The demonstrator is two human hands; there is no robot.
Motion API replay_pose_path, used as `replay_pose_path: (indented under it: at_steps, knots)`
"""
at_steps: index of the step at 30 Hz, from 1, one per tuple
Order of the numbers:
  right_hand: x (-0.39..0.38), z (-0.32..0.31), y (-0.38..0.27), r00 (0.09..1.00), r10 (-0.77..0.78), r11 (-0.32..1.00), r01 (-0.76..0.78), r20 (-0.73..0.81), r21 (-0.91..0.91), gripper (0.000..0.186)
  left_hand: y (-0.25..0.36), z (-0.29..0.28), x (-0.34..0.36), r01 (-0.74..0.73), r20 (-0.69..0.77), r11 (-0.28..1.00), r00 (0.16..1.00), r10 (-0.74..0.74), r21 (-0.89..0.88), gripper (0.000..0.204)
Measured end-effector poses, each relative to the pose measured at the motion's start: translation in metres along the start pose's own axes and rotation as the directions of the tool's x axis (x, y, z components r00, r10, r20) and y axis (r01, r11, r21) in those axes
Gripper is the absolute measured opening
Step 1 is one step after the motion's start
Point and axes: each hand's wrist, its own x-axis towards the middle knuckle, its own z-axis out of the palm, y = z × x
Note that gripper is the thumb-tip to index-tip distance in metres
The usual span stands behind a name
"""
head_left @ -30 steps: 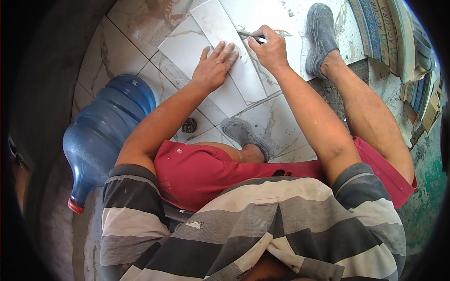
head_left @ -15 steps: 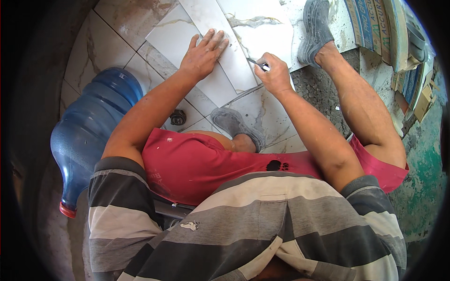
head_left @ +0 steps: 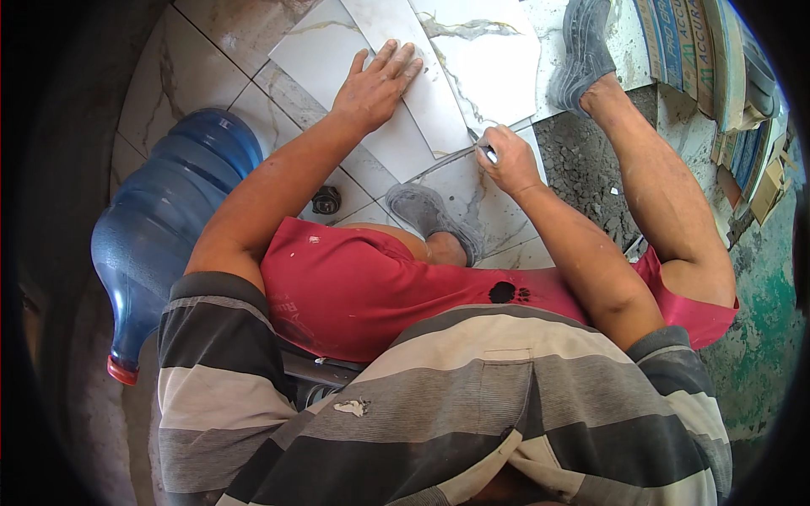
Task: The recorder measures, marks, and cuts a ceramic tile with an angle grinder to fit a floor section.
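My left hand [head_left: 373,91] lies flat with fingers spread, pressing on a narrow white tile strip [head_left: 440,122]. Beneath that strip is another pale tile [head_left: 312,51], set at an angle on the tiled floor. A marble-veined tile [head_left: 494,63] lies along the strip's right edge. Closed around a slim pen-like tool [head_left: 490,154] with a dark tip and a white end, my right hand [head_left: 516,166] is at the strip's near right corner. The tip points at the strip's edge; whether it touches cannot be made out.
A large blue water jug [head_left: 169,202] with a red cap lies at left. Near my left forearm sits a small black object [head_left: 326,200]. Grey rubble [head_left: 586,169] fills the ground at right, and cardboard boxes [head_left: 675,51] stand at far right. My grey shoes [head_left: 426,215] flank the tiles.
My right hand has slid toward me and slightly right along the strip's edge, down to its near corner. My left hand stays flat on the strip. The view has shifted slightly.
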Motion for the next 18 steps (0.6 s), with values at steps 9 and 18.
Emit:
replay_pose_path:
  at_steps: [9, 18]
  knots:
    - [-0.031, 0.008, 0.010, 0.979, 0.018, 0.997, -0.002, 0.205, -0.077, 0.017, 0.001, -0.005, 0.001, -0.001, 0.078, 1.000, 0.997, -0.001, 0.029, 0.057]
    - [-0.017, -0.002, 0.029, 0.948, 0.132, 0.982, -0.165, 0.289, 0.090, 0.021, 0.000, 0.001, 0.001, -0.016, -0.017, 1.000, 1.000, 0.016, 0.011, 0.061]
